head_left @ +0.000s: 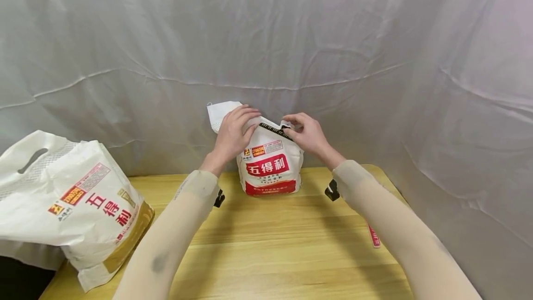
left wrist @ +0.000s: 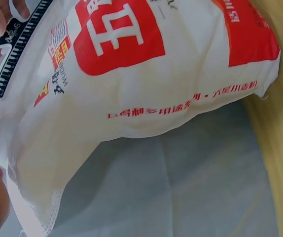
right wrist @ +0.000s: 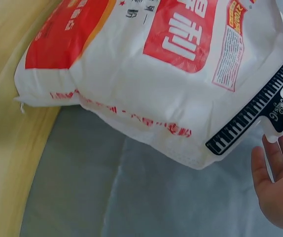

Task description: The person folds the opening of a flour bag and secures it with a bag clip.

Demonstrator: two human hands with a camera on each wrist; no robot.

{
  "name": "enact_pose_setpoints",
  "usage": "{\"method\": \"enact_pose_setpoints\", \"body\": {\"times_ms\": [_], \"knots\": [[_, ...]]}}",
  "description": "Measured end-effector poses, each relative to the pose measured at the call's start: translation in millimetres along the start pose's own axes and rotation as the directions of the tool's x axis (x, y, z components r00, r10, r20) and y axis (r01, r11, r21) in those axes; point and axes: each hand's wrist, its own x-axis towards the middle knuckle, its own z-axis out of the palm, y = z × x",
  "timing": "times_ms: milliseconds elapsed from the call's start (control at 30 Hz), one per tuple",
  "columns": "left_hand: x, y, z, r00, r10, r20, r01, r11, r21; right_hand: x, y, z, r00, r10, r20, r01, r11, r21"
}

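A white flour bag (head_left: 272, 184) with red printing stands upright at the back of the table. Along its folded top edge lies a black-and-white bag clip (head_left: 275, 130) with a piano-key pattern; its "Music" handle sticks out in the right wrist view. My right hand (head_left: 309, 134) pinches that handle between thumb and fingers. At the bag's top left, my left hand (head_left: 235, 131) grips the folded top, thumb in front and fingers over the edge. Beyond it a loose white corner (head_left: 222, 111) of the bag sticks out. The left wrist view shows only part of the left hand.
A larger white flour bag (head_left: 79, 198) with a cut-out handle leans at the table's left. A red printed strip (head_left: 374, 235) lies partly under the right sleeve. Grey cloth (head_left: 266, 36) hangs directly behind the wooden table (head_left: 266, 244).
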Motion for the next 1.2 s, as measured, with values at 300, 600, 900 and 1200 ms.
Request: {"method": "enact_pose_setpoints", "body": {"times_ms": [300,600,900,1200], "knots": [[-23.7,7.5,-0.8,0.991,-0.058,-0.122,0.045,0.994,-0.103,-12.4,0.1,8.7,0.992,0.069,-0.105,-0.045,0.976,0.212],[-61.7,20.6,5.8,0.939,-0.211,-0.272,0.140,0.956,-0.258,-29.8,0.2,21.1,0.976,0.077,-0.206,0.007,0.926,0.378],[-98.3,43.2,5.1,0.857,-0.422,-0.298,0.277,0.862,-0.425,-44.3,-9.0,31.8,0.956,0.127,-0.266,0.027,0.860,0.509],[-120.2,57.6,-12.9,0.757,-0.482,-0.441,0.303,0.857,-0.416,-65.0,-48.7,41.1,0.945,0.099,-0.313,0.098,0.825,0.557]]}}
